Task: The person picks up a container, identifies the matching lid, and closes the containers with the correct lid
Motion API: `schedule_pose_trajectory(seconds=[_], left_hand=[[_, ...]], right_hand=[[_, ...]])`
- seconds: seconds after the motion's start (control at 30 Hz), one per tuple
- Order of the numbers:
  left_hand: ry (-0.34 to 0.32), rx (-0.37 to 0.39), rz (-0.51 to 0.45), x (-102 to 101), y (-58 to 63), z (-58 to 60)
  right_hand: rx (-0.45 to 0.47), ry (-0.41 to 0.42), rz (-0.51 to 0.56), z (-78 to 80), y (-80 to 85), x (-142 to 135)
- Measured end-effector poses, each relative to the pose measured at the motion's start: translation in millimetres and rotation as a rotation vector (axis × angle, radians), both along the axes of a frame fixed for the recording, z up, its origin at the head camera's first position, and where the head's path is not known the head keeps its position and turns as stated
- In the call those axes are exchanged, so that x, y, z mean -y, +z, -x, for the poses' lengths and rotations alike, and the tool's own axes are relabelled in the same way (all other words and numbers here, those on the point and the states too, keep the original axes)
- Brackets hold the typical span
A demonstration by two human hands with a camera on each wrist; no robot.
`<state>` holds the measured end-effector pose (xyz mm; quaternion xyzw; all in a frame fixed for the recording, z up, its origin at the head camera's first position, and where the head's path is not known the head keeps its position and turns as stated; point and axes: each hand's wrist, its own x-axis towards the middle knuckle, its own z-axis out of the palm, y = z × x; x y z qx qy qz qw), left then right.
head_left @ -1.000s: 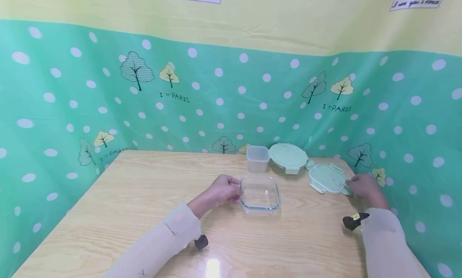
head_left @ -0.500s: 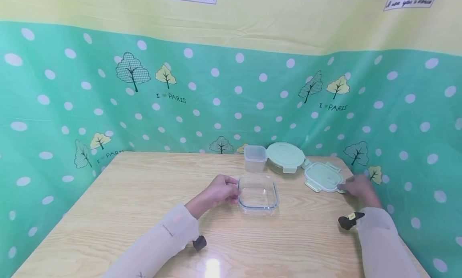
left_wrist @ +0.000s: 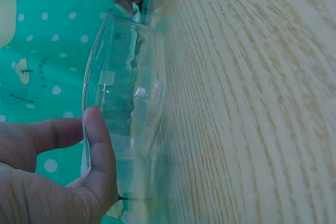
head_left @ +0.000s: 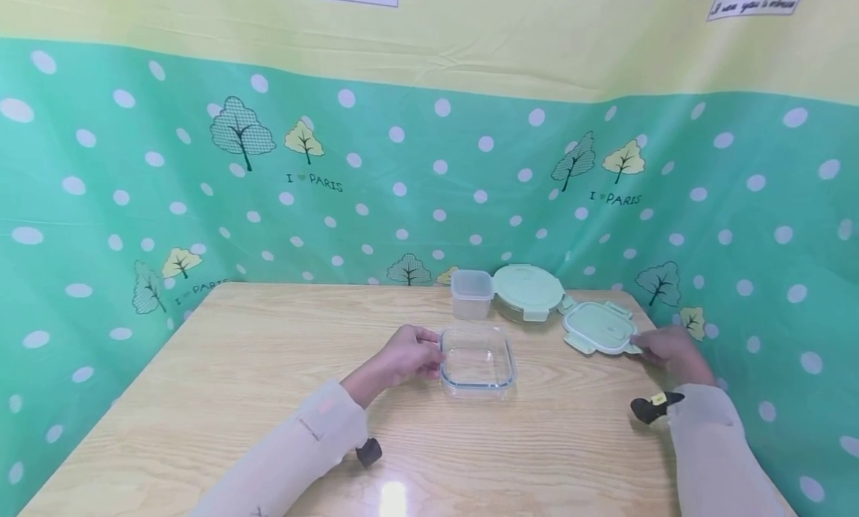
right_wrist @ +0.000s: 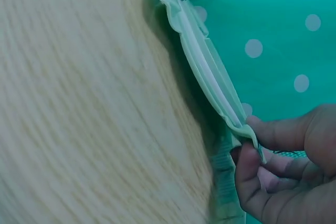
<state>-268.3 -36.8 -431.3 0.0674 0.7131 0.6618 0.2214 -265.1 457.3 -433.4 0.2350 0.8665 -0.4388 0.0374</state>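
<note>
A square clear glass food container stands on the table in the middle of the head view. My left hand holds its left side, the thumb and fingers pinching the rim, as the left wrist view shows. To the right, my right hand pinches one flap of a pale green snap-lock lid between thumb and fingers. In the right wrist view the lid is seen edge-on, tilted above the table with a shadow under it. The glass box has no lid on it.
Behind the glass container stand a small translucent plastic tub and a round container with a green lid. They sit near the back edge of the wooden table. A dotted green cloth hangs behind and at both sides.
The whole head view has shifted slightly, moving everything a little left. My right hand keeps its pinch on the lid, which has moved slightly. My left hand stays on the glass container.
</note>
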Motion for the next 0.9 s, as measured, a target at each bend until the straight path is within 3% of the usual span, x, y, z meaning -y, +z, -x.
schedule_pose_trajectory(seconds=[0.17,0.3,0.43,0.57,0.77,0.9], left_hand=[[0.0,0.0,-0.007,1.0,-0.2,-0.2],[-0.006,-0.003,-0.005,1.1,-0.4,-0.4],[-0.002,-0.002,-0.003,1.1,0.2,-1.5],[-0.002,0.001,-0.005,1.8,0.5,-1.9],[-0.007,0.003,-0.008,1.9,0.5,-1.6],[-0.012,0.002,-0.01,1.8,0.0,-1.2]], right_hand=[[-0.008,0.035,0.074,0.7,4.4,-3.5],[-0.089,0.025,0.222,-0.3,8.6,-5.4],[-0.147,0.119,0.342,-5.6,14.6,-7.8],[-0.178,0.206,0.357,-7.9,22.2,-7.8],[-0.266,0.211,0.395,-4.9,34.2,-6.2],[-0.301,0.236,0.363,-5.2,43.7,-7.5]])
